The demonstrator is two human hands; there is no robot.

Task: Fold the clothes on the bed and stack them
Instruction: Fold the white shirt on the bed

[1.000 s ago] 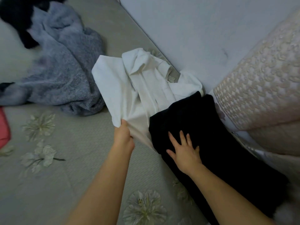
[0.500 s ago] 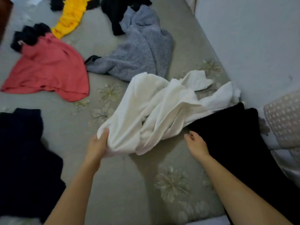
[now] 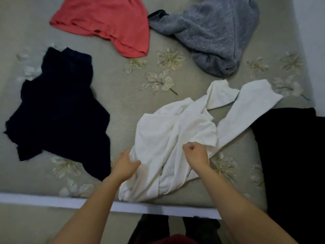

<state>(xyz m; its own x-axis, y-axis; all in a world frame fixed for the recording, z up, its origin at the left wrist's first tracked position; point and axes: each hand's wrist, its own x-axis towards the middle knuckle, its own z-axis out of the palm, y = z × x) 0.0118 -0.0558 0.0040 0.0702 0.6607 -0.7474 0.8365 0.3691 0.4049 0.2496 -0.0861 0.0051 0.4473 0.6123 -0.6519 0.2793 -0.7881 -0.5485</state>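
Observation:
A crumpled white garment (image 3: 163,136) lies near the front edge of the bed (image 3: 114,101), with two long parts trailing toward the upper right. My left hand (image 3: 125,164) grips its lower left edge. My right hand (image 3: 196,153) is closed on a fold in its middle right. A dark navy garment (image 3: 59,110) lies spread at the left. A coral red garment (image 3: 109,22) and a grey fuzzy garment (image 3: 214,32) lie at the back. A black garment (image 3: 290,164) covers the right side of the bed.
The bed's white front edge (image 3: 52,199) runs across the lower part of the view, with floor below it. A pale wall (image 3: 313,41) borders the bed at the right. The bedspread is beige with a flower pattern.
The white garment has been pulled off the black garment toward the bed's front edge. My right hand left the black garment and closed on the white one. The view swung left and down.

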